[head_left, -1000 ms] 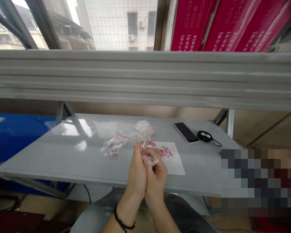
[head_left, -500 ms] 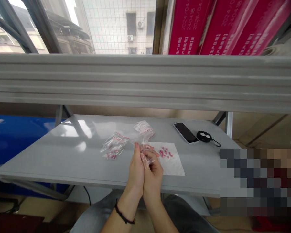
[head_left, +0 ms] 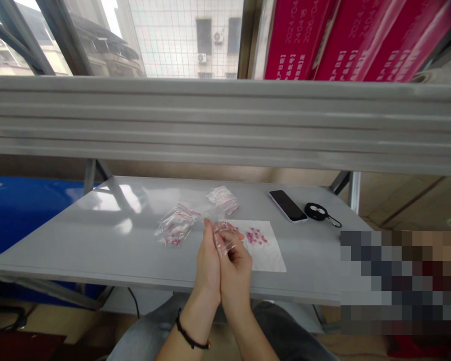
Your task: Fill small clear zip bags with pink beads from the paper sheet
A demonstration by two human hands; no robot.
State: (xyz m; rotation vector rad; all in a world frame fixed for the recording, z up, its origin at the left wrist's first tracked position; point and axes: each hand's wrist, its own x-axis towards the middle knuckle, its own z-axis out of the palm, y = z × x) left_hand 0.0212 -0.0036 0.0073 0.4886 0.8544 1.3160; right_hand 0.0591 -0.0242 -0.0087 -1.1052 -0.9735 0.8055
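Note:
Both my hands are together above the front middle of the grey table, closed around a clear plastic bag (head_left: 221, 243). My left hand (head_left: 207, 260), with a dark bracelet at the wrist, supports the bag from the left, its thumb pointing up. My right hand (head_left: 237, 263) presses against it with bent fingers on the film. Partly behind the right hand lies a white paper sheet (head_left: 270, 255) bearing several small pink-red pieces (head_left: 254, 235). To the left are zip bags (head_left: 178, 223) with pink pieces in them. More clear zip bags (head_left: 223, 198) lie beyond my hands.
A black-screened phone (head_left: 287, 205) and a round black case with eyes and a strap (head_left: 316, 211) lie at the back right. A grey shelf beam (head_left: 225, 123) crosses above the table (head_left: 116, 255). Red boxes (head_left: 293, 40) stand on top. The right edge is pixelated.
My hands have shifted slightly left with the bag. The right fingers have moved a little on the film. The things on the table stay where they were.

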